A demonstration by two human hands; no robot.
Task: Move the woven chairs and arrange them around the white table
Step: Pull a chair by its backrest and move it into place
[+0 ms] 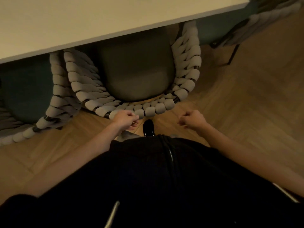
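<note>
Left hand: the left hand (pixel 125 119) hangs at the rear rim of the woven chair (pixel 134 84), fingers curled loosely near the rope backrest; whether it touches or pinches the weave I cannot tell
Right hand: the right hand (pixel 192 119) is curled into a fist over bare floor, holding nothing, well apart from the chair
Chair: thick pale rope loops wound round a dark frame, dark seat cushion; front half tucked under the white table (pixel 82 22)
Room: open wooden floor (pixel 246 96) to the right; a second woven chair (pixel 54 99) sits just beside on the left
Hidden: chair front and legs covered by the tabletop; a third chair (pixel 263 25) at upper right is blurred and cut off; a black shoe (pixel 148 127) shows between the hands
</note>
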